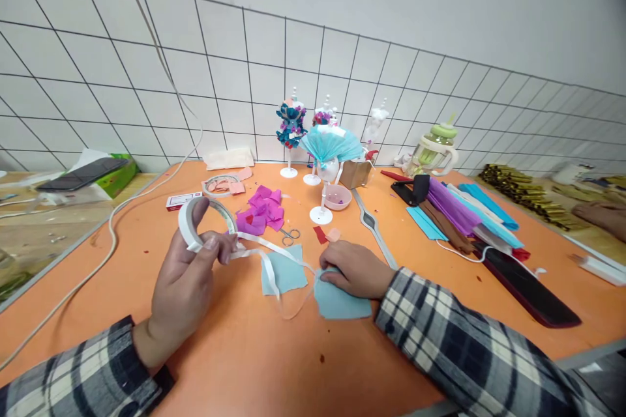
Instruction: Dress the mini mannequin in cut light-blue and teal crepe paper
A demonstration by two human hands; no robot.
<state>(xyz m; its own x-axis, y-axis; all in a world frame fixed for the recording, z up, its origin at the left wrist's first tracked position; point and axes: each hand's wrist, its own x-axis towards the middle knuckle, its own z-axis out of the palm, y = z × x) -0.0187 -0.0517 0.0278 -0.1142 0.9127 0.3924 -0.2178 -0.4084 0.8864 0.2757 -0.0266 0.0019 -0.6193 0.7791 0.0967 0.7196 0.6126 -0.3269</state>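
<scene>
From the head camera, a worker's left hand (188,277) grips a roll of white tape (186,225) above an orange table (264,355), fingers hooked through the ring, while a narrow white strip (268,246) trails from it toward the right hand (357,267). That hand rests, fingers curled, on the right-hand sheet of pale blue paper (342,303); whether it pinches the paper or the strip, or merely presses down, cannot be told. The step in hand appears to be handling the strip over the paper, and the next move seems to call for a steady right hand and an untwisted strip. The roll is tilted, not flat; the strip's long axis runs left to right, slanting toward the wearer, with a slack loop beneath. It crosses the left-hand blue sheet (288,280), near small scissors (292,233) and crumpled magenta paper (264,210).
</scene>
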